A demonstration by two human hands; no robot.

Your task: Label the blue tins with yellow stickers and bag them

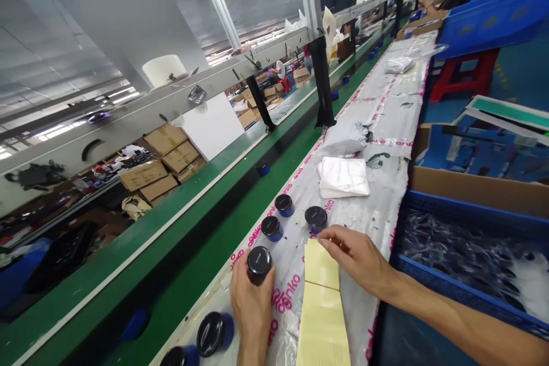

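Note:
My left hand [251, 311] wraps around a jar with a black lid [259, 260], and its blue body is mostly hidden by my fingers. My right hand [358, 257] pinches the top edge of a long strip of pale yellow label backing [321, 311], which has a thin red line across it. Several more black-lidded blue jars [273, 227] stand on the plastic-covered bench [386, 183] ahead of my hands. Two others [214, 333] sit near my left wrist. A folded white cloth [343, 177] lies farther along the bench.
A blue crate [463, 257] of dark wrapped items stands in a cardboard box to the right, below the bench edge. A grey plastic bag [345, 140] lies up the bench. Green conveyor framing [171, 240] runs along the left, with cardboard cartons [158, 171] beyond it.

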